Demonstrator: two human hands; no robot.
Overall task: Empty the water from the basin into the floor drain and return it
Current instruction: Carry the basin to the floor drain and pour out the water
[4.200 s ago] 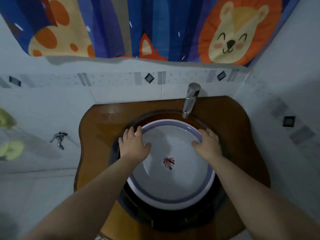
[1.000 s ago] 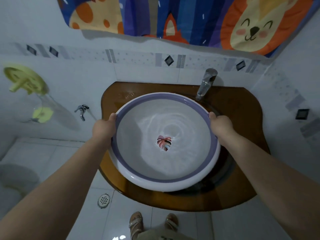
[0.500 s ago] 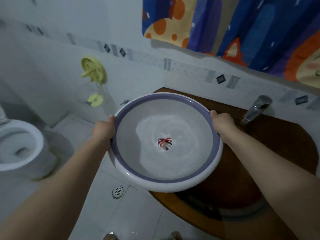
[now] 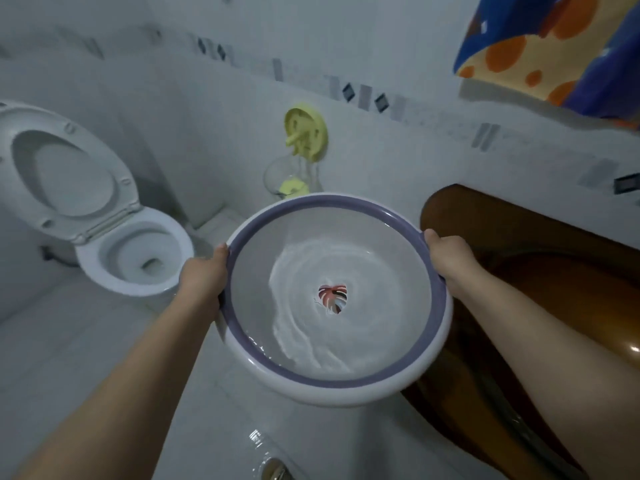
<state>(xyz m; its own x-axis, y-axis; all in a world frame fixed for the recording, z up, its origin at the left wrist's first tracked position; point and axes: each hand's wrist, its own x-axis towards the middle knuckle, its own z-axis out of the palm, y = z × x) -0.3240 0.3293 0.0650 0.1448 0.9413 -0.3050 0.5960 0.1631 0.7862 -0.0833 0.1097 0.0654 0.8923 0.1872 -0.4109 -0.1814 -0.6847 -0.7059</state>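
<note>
While water rippled inside it, the basin [image 4: 332, 382] hung level in the air over the white floor [image 4: 86, 358], just left of the brown counter [image 4: 554, 271]. It was white with a purple band round the rim, and a small coloured leaf mark [image 4: 333, 298] showed through the water at its middle. The left hand [image 4: 204, 275] had its grip closed on the rim at nine o'clock, thumb on top. The right hand [image 4: 446, 252] gripped the rim at about two o'clock in the same way. Both bare forearms ran back toward the bottom corners. At ten o'clock from the basin stood a white toilet [image 4: 138, 258] with its lid [image 4: 62, 178] raised. At twelve o'clock a yellow round holder [image 4: 306, 133] was fixed to the tiled wall [image 4: 207, 109], with a clear piece hanging under it. A patterned blue and orange curtain [image 4: 561, 46] hung at one o'clock. At six o'clock, on the wet floor, part of a round metal thing [image 4: 275, 470] showed at the edge; I could not tell what it was.
</note>
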